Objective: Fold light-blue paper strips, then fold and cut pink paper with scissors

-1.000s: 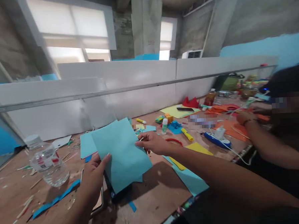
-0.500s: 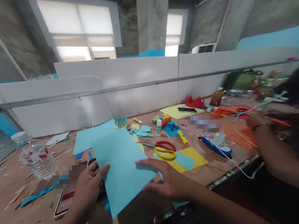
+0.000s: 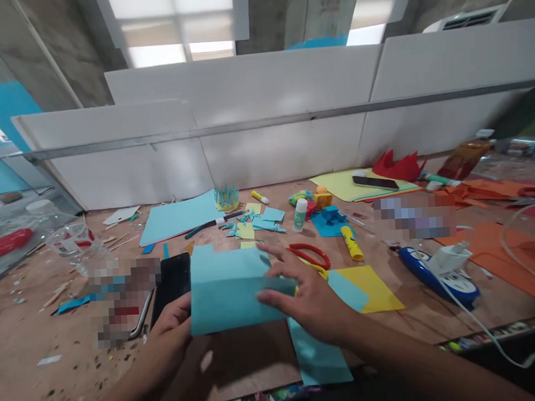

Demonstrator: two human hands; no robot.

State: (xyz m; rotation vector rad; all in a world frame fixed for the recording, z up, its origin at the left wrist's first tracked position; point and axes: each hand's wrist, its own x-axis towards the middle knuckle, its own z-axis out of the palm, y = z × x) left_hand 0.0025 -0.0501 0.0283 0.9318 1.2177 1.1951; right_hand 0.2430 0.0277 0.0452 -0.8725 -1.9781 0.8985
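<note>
And here, at lower centre, the light blue paper [image 3: 230,295] is up off the tabletop, its lower edge above a dark shadow; one layer or more, I can't tell. The left hand [image 3: 172,324] has curled fingers closed on its left edge, while the right hand [image 3: 301,291] spreads wide over the right end, thumb and forefinger well apart, no grip to be seen. So this looks like turning or bending the sheet, and the next move seems to call for a steady left pinch and an even right-hand press. Over to the containers: left of frame, a capped clear bottle [image 3: 70,238], its liquid level hard to read; far right, a capped bottle [image 3: 465,159] with amber liquid inside, leaning in this view.
</note>
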